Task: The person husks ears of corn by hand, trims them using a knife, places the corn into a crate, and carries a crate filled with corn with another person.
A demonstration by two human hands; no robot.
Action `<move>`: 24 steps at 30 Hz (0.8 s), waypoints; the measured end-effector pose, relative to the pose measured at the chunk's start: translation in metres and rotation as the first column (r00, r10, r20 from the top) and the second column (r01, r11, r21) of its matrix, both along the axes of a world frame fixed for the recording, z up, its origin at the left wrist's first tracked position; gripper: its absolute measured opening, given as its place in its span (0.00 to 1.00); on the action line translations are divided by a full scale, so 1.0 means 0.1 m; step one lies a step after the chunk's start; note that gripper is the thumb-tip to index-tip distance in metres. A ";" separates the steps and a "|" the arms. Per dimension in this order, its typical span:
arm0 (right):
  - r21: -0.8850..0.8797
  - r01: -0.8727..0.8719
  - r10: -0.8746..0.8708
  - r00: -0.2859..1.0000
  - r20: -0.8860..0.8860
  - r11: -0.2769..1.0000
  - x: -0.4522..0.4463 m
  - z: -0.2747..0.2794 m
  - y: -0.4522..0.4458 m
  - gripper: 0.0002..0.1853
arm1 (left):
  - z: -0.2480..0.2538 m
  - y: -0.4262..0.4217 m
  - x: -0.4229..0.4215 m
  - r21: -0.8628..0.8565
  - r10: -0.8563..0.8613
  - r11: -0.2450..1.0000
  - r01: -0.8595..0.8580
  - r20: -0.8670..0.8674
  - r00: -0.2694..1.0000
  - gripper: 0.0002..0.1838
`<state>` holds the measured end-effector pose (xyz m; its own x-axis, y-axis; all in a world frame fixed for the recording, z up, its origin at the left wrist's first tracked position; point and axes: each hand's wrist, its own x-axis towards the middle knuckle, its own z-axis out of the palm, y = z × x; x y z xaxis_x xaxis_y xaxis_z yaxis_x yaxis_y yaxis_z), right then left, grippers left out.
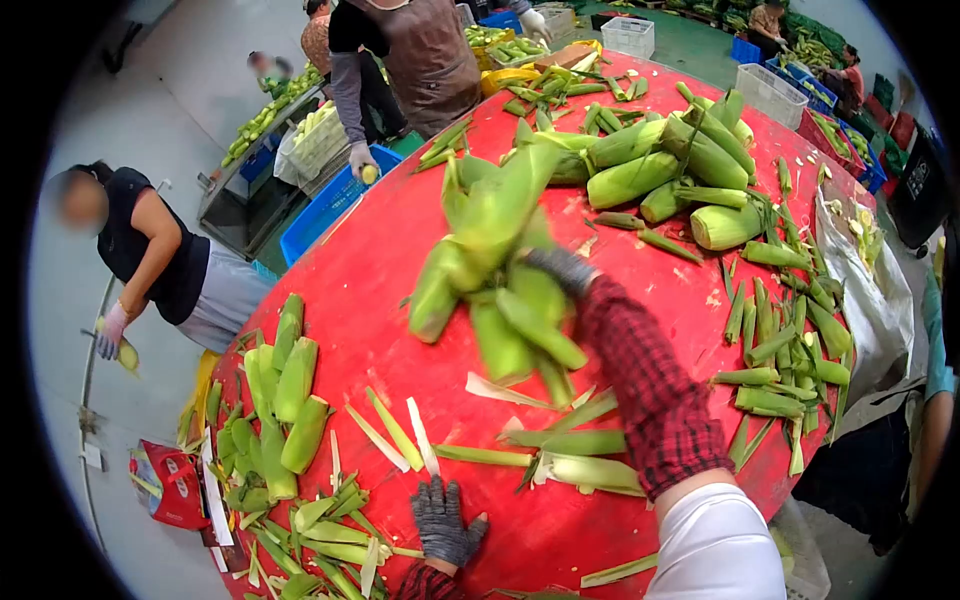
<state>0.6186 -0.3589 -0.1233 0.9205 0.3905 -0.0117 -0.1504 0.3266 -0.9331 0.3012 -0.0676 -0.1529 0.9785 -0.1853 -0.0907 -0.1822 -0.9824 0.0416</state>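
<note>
My right hand (562, 270), in a dark grey glove, reaches over the red table (390, 270). It grips a blurred bunch of green ears of corn (490, 265) in their husks; the motion and the husks hide some fingers. In a matching glove, my left hand (445, 522) lies flat on the tabletop near its front, fingers stretched out, holding nothing. Just beyond those fingers are a pale husk strip (422, 437) and cut green stalks (484, 456). To its left lies a heap of husk pieces (335, 530).
A pile of unhusked corn (700, 165) lies at the far right, with cut stalk ends (780, 350) along the right edge. More ears (290, 390) lie at the left. Co-workers (165, 240) stand around the table. A blue crate (325, 215) and white crates (770, 95) stand beyond.
</note>
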 end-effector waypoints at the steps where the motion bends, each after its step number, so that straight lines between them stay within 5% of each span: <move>1: 0.083 -0.010 0.012 1.000 -0.028 0.997 0.04 -0.35 0.33 0.31 | 0.00 -0.01 -0.03 -0.039 -0.002 0.999 0.003 0.029 1.000 0.39; 3: -0.237 -0.153 0.192 0.969 0.153 0.959 -0.23 -0.32 0.99 0.34 | -0.08 0.06 -0.07 -0.083 -0.007 0.997 0.010 0.036 0.999 0.38; 5: -0.608 0.074 0.288 0.831 0.475 0.790 -0.67 -0.14 1.70 0.38 | -0.14 0.12 -0.09 -0.122 -0.010 0.992 0.017 0.057 0.998 0.37; 6: -0.478 -0.095 0.372 0.763 0.529 0.873 -0.78 -0.32 2.13 0.40 | -0.17 0.15 -0.10 -0.113 -0.023 0.993 0.033 0.092 0.995 0.35; 9: -0.766 -0.324 0.760 0.572 0.310 0.556 -1.16 0.35 1.98 0.35 | 0.06 0.10 0.03 -0.216 -0.014 0.976 0.023 0.040 0.999 0.32; 10: -0.785 -0.176 0.706 0.582 0.404 0.594 -1.08 0.66 1.57 0.33 | -0.10 0.26 0.08 -0.471 0.127 0.864 -0.179 -0.142 0.982 0.29; 11: -0.668 -0.178 0.553 0.728 0.404 0.722 -0.93 0.78 1.13 0.28 | -0.33 0.52 0.04 -0.364 0.136 0.914 -0.179 -0.140 0.981 0.28; 12: -0.543 0.173 0.299 0.679 0.670 0.822 -0.60 0.49 0.54 0.19 | -0.55 0.77 -0.01 -0.250 0.142 0.953 -0.173 -0.139 0.980 0.28; 13: -0.350 0.529 0.023 0.528 0.849 0.773 -0.27 0.21 -0.04 0.11 | -0.76 1.03 -0.07 -0.134 0.145 0.977 -0.164 -0.138 0.980 0.27; 14: -0.488 0.759 0.028 0.529 0.848 0.431 -0.35 0.42 -0.63 0.14 | -0.34 0.77 -0.17 -0.144 0.093 0.985 -0.090 0.013 0.996 0.26; 15: -0.575 0.810 0.106 0.586 0.804 -0.112 -0.43 0.63 -1.21 0.18 | -0.07 0.60 -0.24 -0.146 0.041 0.989 -0.018 0.153 0.987 0.26; 16: -0.558 0.650 0.125 0.701 0.702 -0.515 -0.51 0.85 -1.80 0.21 | -0.06 0.59 -0.24 -0.171 0.039 0.985 -0.014 0.147 0.988 0.27; 17: -0.817 0.523 -0.730 0.457 0.508 -0.242 -0.41 0.77 -2.26 0.34 | -0.06 0.59 -0.26 -0.183 0.050 0.983 -0.023 0.144 0.988 0.27; 19: -0.865 0.435 -0.794 0.419 0.441 -0.252 -0.20 0.33 -2.79 0.42 | -0.07 0.59 -0.24 -0.146 0.040 0.989 -0.018 0.149 0.988 0.27; 21: -0.859 0.496 -0.660 0.604 0.447 -0.128 -0.07 0.18 -2.76 0.44 | -0.08 0.59 -0.22 -0.137 0.034 0.991 -0.011 0.167 0.985 0.27; 23: -0.767 0.217 -0.608 0.498 0.619 -0.604 0.05 0.05 -2.18 0.50 | -0.06 0.58 -0.26 -0.120 0.068 0.991 -0.056 0.103 0.992 0.28; 24: -0.767 0.231 -0.601 0.503 0.620 -0.598 0.08 0.04 -2.13 0.50 | -0.08 0.61 -0.25 -0.160 0.078 0.985 -0.063 0.088 0.993 0.29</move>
